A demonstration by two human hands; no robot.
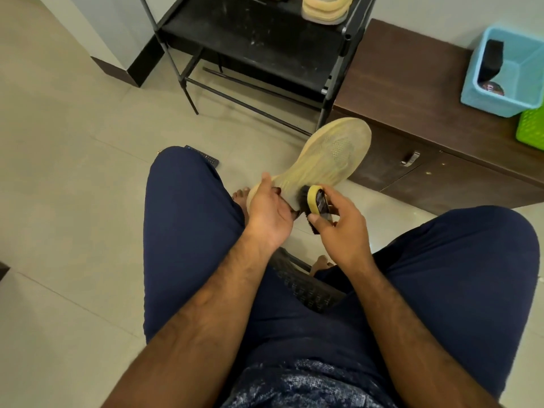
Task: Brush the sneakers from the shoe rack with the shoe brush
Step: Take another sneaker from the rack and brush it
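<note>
The sneaker (329,154) hung above the floor ahead of the knees, its long axis slanting away, toe pointing up and right toward the cabinet (412,69). The left hand (269,210) gripped its heel. The right hand (341,228) clasped the shoe brush (315,201), bristles against the sneaker's side. A second sneaker (323,10) sat at the right end of a shoe rack (250,33) shelf.

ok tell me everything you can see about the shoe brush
The shoe brush has a pale yellow back that looks like wood or plastic, a dark glossy label on it and black bristles. The right hand grips its lower end and holds it tilted in the air. Its bristles face left and press against the side of the tan sneaker, near the heel end.
</note>
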